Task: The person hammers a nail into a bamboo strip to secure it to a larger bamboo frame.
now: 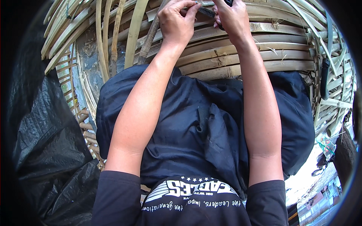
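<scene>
At the top edge, both arms reach out over a bed of split bamboo strips. Thumb and fingers of my left hand pinch together; whatever lies between them is too small to name. My right hand is closed around a black-handled tool, cut off by the picture's edge, so its kind does not show. Between the two hands lies a dark, narrow, blade-like piece; I cannot tell whether it belongs to the tool.
Upright bamboo slats stand left of my left hand. A long knife with a black handle rests against the woven bamboo at right. Black plastic sheeting covers the left side. Dark cloth covers my lap.
</scene>
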Available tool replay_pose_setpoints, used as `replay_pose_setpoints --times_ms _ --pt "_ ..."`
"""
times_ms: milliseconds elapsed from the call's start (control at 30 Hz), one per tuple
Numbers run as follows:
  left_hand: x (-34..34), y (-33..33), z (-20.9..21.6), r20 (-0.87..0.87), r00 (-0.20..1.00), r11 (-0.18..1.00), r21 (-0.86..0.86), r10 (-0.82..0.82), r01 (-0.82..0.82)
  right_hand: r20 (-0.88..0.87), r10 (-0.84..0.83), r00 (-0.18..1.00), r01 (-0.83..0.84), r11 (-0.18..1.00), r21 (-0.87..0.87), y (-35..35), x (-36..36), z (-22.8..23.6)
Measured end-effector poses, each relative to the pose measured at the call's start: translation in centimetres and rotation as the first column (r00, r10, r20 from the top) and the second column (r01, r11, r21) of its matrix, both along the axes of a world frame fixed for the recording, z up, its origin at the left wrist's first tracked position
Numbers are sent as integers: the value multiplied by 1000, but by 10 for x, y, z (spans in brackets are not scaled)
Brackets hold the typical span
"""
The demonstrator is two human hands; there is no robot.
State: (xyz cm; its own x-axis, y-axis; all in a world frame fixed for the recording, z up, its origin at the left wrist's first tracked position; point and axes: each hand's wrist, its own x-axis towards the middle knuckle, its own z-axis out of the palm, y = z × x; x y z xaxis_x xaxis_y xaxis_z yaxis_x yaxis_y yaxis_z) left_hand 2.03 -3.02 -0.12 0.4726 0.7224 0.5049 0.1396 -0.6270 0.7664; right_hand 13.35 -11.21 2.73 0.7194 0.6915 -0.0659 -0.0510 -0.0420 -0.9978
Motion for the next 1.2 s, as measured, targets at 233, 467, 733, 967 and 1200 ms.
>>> replay_pose_setpoints --times_ms 233,467,733,967,1200 --pt "0 -1 4 -17 1000 990 -138 16 -18 -6 -12 1000 12 1000 9 1 -1 0" --pt "-2 2 3 -47 999 999 -46 -12 10 9 -6 1000 6 1000 24 2 1 -5" --pt "-2 0 5 -53 999 999 -33 -1 0 -1 -25 1000 25 999 38 2 -1 -2" --pt "-1 0 4 -39 999 996 -90 -11 7 13 -19 1000 19 999 -26 2 -1 3" --pt "-1 -1 3 -40 999 1000 -22 -8 7 34 -15 999 15 1000 -10 1 0 -1"
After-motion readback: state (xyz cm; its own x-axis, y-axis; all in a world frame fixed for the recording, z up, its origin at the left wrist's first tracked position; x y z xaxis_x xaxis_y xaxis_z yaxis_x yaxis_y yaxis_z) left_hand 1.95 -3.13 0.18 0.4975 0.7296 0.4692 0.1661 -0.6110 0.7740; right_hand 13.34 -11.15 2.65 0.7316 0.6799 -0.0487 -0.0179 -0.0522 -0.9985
